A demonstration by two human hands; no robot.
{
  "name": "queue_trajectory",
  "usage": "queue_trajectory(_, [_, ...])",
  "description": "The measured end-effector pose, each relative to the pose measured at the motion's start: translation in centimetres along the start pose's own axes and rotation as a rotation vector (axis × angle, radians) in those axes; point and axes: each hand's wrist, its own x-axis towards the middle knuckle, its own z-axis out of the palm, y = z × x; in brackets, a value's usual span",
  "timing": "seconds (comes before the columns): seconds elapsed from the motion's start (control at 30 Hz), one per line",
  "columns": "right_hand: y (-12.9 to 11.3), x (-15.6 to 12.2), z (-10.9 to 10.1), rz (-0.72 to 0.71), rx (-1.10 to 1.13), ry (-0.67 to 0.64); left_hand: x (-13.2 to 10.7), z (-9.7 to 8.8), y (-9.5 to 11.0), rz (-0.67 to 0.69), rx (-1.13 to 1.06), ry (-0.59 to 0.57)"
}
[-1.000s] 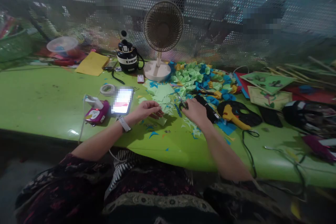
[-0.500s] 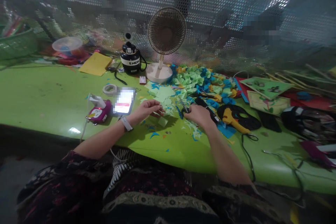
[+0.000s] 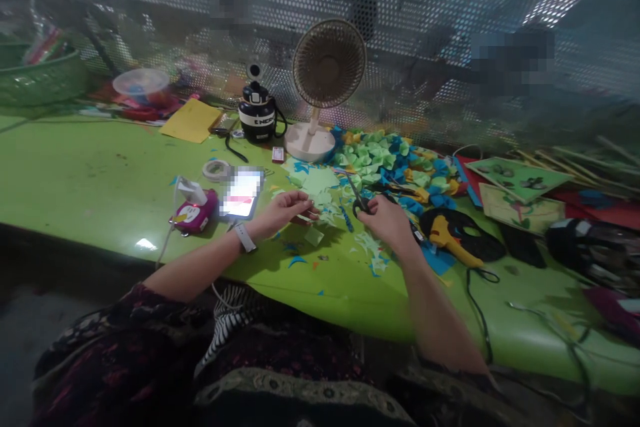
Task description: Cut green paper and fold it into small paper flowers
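My right hand (image 3: 390,220) is closed on scissors (image 3: 361,201) with dark handles, their blades pointing away and up to the left over the paper pile. To the left, the fingers of my left hand (image 3: 287,210) are pinched together; what sits between them is too small to make out. A small light green paper square (image 3: 314,236) shows just below those fingertips. Beyond my hands lie light green paper sheets and offcuts (image 3: 320,181). Thin green scraps (image 3: 373,253) and a blue patterned stick-like item (image 3: 346,215) lie between and below the hands.
A fan (image 3: 310,143) stands behind a heap of folded paper flowers (image 3: 370,153). Leftward are a lit phone (image 3: 243,193), a tape roll (image 3: 217,170), a purple charger block (image 3: 195,213) and a dark bottle (image 3: 257,121). A yellow glue gun (image 3: 453,243) with a cord lies right.
My right hand has turned the scissors, so the blades now point more forward and stand out above the scraps. My left hand keeps its pinch. The whole view has shifted slightly.
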Motion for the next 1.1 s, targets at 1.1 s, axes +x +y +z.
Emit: queue_trajectory(1.1, [-4.5, -4.7, 4.0, -0.059, 0.921, -0.496, -0.7, 1.1, -0.2, 0.057, -0.247, 0.107])
